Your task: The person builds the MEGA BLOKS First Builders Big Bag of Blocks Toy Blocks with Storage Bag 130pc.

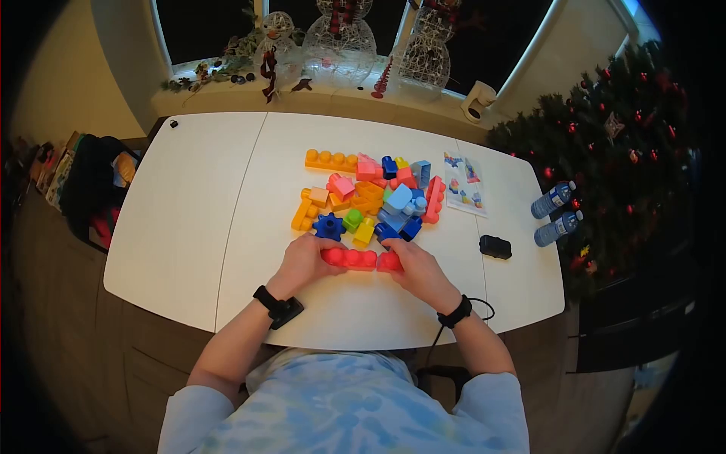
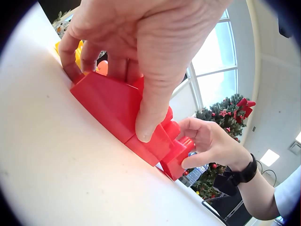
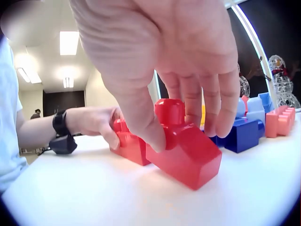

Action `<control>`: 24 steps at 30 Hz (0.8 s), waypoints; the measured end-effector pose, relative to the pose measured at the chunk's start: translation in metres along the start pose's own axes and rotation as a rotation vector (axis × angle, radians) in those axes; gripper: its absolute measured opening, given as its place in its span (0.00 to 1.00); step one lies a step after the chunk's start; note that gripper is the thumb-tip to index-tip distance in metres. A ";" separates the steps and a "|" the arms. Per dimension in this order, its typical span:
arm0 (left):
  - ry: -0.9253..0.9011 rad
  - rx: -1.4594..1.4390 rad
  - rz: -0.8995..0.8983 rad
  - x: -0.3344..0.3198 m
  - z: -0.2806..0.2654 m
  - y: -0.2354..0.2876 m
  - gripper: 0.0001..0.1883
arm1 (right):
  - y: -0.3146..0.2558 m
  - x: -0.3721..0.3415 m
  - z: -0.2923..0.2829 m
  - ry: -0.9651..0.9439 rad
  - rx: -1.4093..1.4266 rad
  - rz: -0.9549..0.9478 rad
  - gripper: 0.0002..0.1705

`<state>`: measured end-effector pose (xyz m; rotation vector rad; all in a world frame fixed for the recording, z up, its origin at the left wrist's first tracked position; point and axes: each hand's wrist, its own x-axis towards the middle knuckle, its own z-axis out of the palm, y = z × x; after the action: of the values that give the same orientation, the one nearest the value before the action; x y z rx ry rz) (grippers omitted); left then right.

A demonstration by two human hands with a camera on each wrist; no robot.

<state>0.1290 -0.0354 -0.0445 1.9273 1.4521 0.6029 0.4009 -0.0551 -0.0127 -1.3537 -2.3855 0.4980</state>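
Observation:
Near the front of the white table [image 1: 170, 250], my left hand [image 1: 301, 265] grips a long red toy block [image 1: 355, 260], thumb along its near side. Facing it, my right hand [image 1: 422, 274] pinches a second red block [image 3: 188, 153], which has a sloped end and round studs on top. The two red blocks stand end to end with a thin line between them in the head view. Just behind my fingers are a dark blue gear-shaped piece [image 1: 330, 226], a yellow block [image 1: 364, 232] and a green block [image 1: 353, 220].
Farther back lies a loose pile of blocks, with an orange bar [image 1: 331, 160], a light blue block [image 1: 398, 199] and a pink-red bar [image 1: 434, 200]. A picture sheet [image 1: 466, 185], a black case [image 1: 495, 247] and two water bottles [image 1: 558, 229] are on the right.

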 end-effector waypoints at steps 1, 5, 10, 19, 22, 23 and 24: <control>0.002 0.002 0.000 0.000 0.000 0.000 0.23 | -0.002 0.001 0.002 0.059 0.061 -0.042 0.29; 0.002 -0.006 0.050 -0.002 -0.002 -0.002 0.23 | -0.009 0.006 0.002 0.006 0.075 0.004 0.31; 0.004 -0.017 0.061 0.000 0.001 -0.005 0.23 | -0.009 0.006 0.000 -0.018 0.086 0.060 0.37; -0.010 -0.018 0.007 0.001 0.001 -0.003 0.24 | -0.010 0.001 -0.007 -0.007 0.054 -0.008 0.40; -0.015 0.006 0.011 0.000 0.000 0.000 0.25 | -0.001 0.002 -0.045 -0.007 0.070 -0.005 0.33; -0.019 0.012 0.026 -0.001 -0.001 -0.001 0.26 | 0.002 0.006 -0.061 0.025 0.152 0.091 0.28; -0.024 0.020 0.041 -0.001 -0.002 -0.001 0.27 | 0.008 0.011 -0.075 0.059 0.234 0.187 0.23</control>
<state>0.1266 -0.0360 -0.0437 1.9778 1.4119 0.5843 0.4361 -0.0319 0.0503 -1.4676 -2.0879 0.7516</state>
